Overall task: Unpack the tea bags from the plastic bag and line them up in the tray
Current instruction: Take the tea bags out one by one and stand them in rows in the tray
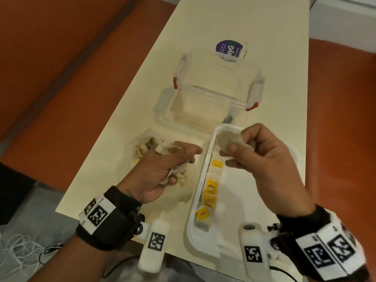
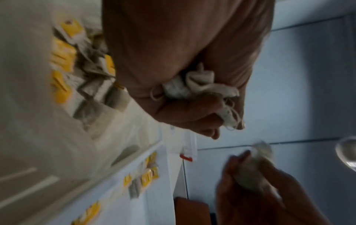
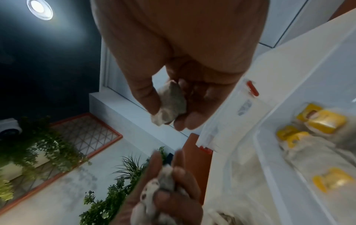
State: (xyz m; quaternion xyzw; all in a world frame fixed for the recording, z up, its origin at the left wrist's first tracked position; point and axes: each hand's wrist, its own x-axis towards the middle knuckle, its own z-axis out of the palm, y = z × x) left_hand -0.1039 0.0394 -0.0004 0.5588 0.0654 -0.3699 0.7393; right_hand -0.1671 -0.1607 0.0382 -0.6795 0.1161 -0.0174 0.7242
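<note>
My left hand hovers over the clear plastic bag and grips a bunch of tea bags with their strings in its curled fingers. More tea bags with yellow tags lie loose in the bag. My right hand is raised over the far end of the white tray and pinches one tea bag between thumb and fingers. A row of tea bags with yellow tags lies along the tray's left side.
A clear lidded container with red clips stands just beyond the tray, with a purple label behind it. The cream table is narrow; an orange bench runs along its left. White cords lie at the lower left.
</note>
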